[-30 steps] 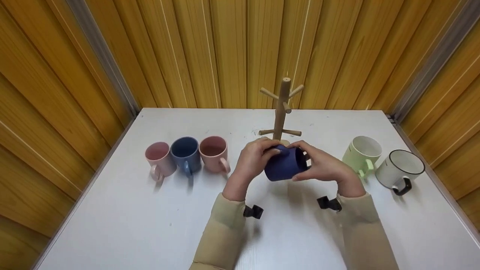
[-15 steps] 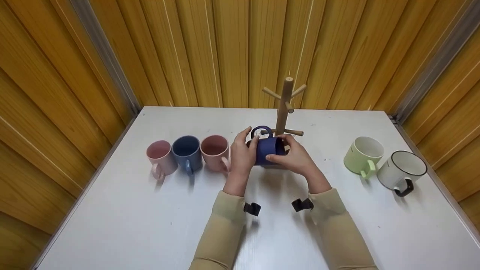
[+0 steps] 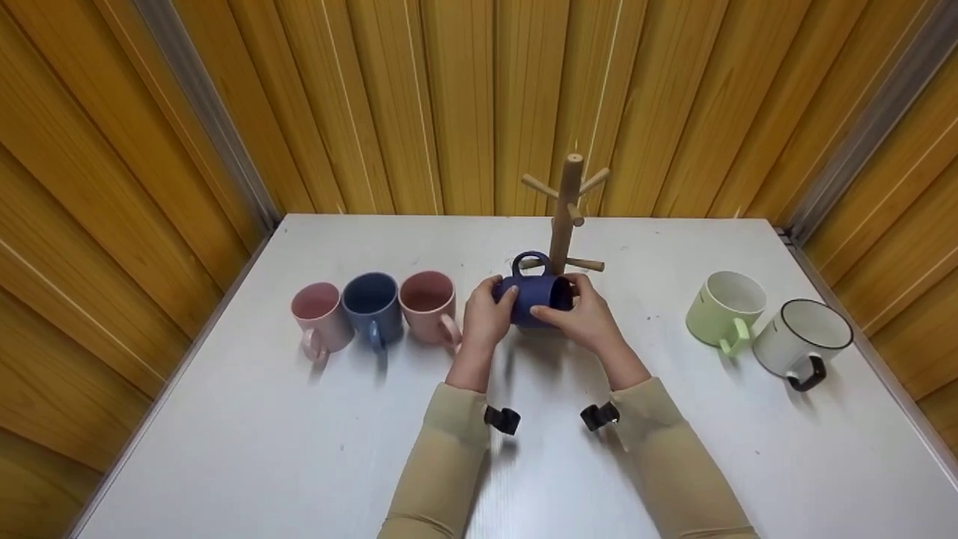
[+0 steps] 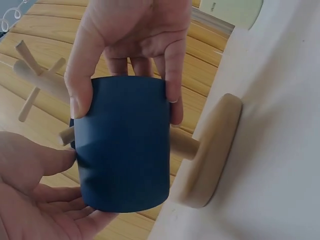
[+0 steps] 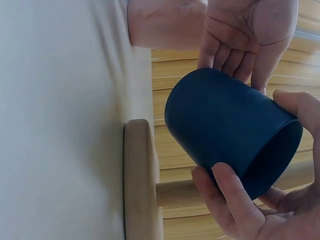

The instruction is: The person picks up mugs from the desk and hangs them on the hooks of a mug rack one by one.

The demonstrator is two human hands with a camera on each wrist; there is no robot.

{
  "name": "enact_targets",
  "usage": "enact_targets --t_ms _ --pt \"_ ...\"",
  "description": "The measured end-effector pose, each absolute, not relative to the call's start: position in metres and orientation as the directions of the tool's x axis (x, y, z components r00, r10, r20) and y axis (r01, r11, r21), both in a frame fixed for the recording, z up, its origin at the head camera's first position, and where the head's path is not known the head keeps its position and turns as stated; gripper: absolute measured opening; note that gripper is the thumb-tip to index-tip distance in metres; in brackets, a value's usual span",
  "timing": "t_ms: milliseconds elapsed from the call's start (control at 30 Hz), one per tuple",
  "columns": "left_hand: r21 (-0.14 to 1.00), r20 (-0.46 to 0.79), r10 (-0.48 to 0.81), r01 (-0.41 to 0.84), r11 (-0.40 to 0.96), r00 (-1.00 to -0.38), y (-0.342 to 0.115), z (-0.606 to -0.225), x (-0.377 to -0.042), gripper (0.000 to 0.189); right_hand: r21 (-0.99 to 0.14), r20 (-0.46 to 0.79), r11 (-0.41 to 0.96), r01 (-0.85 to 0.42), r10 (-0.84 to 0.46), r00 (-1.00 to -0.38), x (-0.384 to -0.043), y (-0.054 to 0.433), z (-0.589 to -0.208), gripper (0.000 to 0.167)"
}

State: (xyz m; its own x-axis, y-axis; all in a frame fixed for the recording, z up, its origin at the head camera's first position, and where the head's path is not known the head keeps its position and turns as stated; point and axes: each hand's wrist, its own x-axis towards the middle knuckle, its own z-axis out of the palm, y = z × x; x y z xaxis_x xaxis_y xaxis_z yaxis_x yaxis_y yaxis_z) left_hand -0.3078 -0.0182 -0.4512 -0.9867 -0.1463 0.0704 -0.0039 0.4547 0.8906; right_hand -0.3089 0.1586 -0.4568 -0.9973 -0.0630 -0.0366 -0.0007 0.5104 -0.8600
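Head view, both hands [image 3: 486, 318] [image 3: 590, 318] holding a blue mug [image 3: 531, 293], wooden rack [image 3: 563, 239] behind, base mostly hidden

In the head view, the back wall [image 3: 449, 97] at 12 o'clock, the left wall [image 3: 90, 187] at 9 and the right wall [image 3: 898, 262] at 3 are faced with yellow-brown, wood-grained boards bearing thin pale streaks. Grey corner strips [image 3: 202, 105] run at 11 and 1 o'clock. The white table [image 3: 262, 434] widens toward 6 o'clock, its surface marked by soft shadows and a faint sheen.
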Motion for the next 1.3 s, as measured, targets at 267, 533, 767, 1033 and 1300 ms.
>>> enact_targets --t_ms 267,533,767,1033,1300 --pt "0.914 0.089 -0.183 0.008 0.405 -0.979 -0.011 -0.466 -0.313 0.045 -0.863 -0.024 0.504 0.000 -0.042 -0.999 -0.310 0.160 -0.464 0.090" --pt "0.924 0.135 -0.197 0.052 0.378 -0.971 -0.008 -0.474 -0.315 0.044 -0.847 0.023 0.529 -0.045 -0.049 -0.999 -0.312 0.158 -0.468 0.092" --pt "0.919 0.155 -0.206 0.065 0.388 -0.966 -0.005 -0.477 -0.314 0.046 -0.826 0.027 0.561 -0.054 -0.057 -0.998 -0.308 0.154 -0.467 0.097" --pt "0.913 0.218 -0.198 0.128 0.387 -0.956 -0.002 -0.478 -0.314 0.046 -0.803 0.026 0.593 -0.062 -0.069 -0.997 -0.309 0.153 -0.468 0.101" --pt "0.906 0.282 -0.176 0.202 0.371 -0.943 -0.001 -0.477 -0.312 0.044 -0.865 -0.042 0.502 0.021 -0.031 -0.999 -0.312 0.165 -0.462 0.092"
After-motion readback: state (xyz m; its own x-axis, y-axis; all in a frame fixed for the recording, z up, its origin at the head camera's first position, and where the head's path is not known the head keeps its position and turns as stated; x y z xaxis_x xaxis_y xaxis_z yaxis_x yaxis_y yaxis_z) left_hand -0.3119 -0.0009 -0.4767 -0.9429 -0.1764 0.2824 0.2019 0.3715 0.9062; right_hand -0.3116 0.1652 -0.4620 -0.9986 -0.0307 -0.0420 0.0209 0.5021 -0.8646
